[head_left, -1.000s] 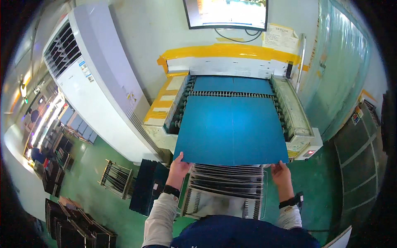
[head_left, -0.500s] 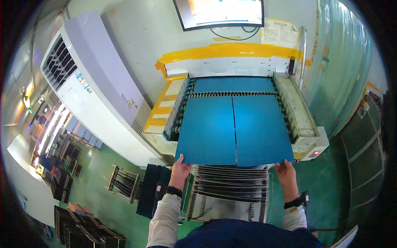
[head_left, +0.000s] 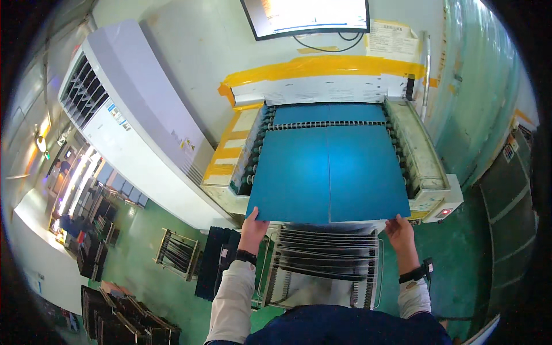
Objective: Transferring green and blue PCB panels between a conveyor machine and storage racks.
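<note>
Two flat blue panels lie side by side on a roller conveyor, the left panel [head_left: 290,172] and the right panel [head_left: 368,172] meeting along a thin seam. My left hand [head_left: 252,231] grips the near left corner of the left panel, thumb on top and fingers underneath. At the near right corner of the right panel, my right hand [head_left: 399,234] holds the edge with bent fingers. Both near edges overhang the conveyor's front. Farther in, beyond a row of rollers [head_left: 328,124], two more blue panels [head_left: 299,115] lie partly under the machine's white cover.
Below the panels stands a slotted rack [head_left: 325,253] holding several thin dark boards. A tall white air conditioner [head_left: 144,115] is at the left. Dark boards [head_left: 215,259] and a smaller rack [head_left: 177,253] sit on the green floor. A screen [head_left: 307,17] hangs above.
The gap between the two near panels has narrowed to a thin seam. Both panels and my hands sit slightly farther forward, and the view has shifted a little.
</note>
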{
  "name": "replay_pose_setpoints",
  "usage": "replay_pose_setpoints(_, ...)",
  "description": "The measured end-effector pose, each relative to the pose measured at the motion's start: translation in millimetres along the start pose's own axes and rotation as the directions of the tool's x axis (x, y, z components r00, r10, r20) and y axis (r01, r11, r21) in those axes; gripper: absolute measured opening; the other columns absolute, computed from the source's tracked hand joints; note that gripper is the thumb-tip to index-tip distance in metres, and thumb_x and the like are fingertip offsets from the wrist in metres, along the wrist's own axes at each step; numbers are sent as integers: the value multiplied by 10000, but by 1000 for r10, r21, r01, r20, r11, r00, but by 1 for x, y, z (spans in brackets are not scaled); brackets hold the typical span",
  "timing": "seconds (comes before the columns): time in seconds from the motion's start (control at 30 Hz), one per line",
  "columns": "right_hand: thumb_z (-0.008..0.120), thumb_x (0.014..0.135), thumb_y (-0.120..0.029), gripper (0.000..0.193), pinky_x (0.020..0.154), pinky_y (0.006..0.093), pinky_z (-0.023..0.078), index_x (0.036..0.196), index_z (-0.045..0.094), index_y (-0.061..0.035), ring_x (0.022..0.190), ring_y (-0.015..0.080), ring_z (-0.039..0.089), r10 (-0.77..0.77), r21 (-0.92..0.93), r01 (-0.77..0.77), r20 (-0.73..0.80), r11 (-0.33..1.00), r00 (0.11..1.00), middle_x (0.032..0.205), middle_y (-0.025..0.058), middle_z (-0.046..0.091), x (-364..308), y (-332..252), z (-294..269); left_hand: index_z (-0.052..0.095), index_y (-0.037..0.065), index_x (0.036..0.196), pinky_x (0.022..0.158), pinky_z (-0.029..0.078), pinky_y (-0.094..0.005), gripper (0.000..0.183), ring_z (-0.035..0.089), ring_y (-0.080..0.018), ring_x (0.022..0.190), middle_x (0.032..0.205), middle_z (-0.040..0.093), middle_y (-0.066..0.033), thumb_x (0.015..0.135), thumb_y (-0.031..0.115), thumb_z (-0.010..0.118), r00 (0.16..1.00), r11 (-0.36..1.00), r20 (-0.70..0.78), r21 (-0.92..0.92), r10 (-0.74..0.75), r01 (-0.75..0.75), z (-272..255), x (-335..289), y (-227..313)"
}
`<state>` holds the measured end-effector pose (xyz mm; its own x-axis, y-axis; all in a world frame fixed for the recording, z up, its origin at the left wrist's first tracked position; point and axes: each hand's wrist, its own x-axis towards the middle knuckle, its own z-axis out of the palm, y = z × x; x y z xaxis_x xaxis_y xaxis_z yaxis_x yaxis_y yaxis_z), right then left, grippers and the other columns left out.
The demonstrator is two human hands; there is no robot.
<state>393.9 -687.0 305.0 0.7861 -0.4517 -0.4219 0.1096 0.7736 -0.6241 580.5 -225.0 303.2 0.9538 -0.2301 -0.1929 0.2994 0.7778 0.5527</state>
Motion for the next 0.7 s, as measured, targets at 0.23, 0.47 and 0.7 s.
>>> replay_pose_setpoints(0.23,556,870,-217,135,620,353,491,889,546,-83,742,248,622,10,-27,-10,-10,1000,1000,801,68,603,6,2,2,507,91,1122,938,411,-428,242,502,-259,1094,1180,538,-90,911,205,544,982,995,-168,20,-90,94,6,-4,1)
replay_pose_setpoints(0.47,567,865,-197,135,592,339,491,889,549,-65,724,240,618,-13,-23,13,0,1000,1000,775,80,605,15,1,6,505,82,1129,909,452,-399,272,515,-294,1095,1182,535,-113,905,231,549,993,991,-47,71,-111,114,-5,-27,3)
replay_pose_setpoints(0.7,582,875,-245,170,626,292,460,832,551,-83,686,170,559,-30,-16,32,149,999,988,733,28,575,37,9,2,509,70,1133,919,443,-381,269,544,-267,1054,1116,567,-109,915,226,527,998,998,17,17,-65,64,-40,-81,12)
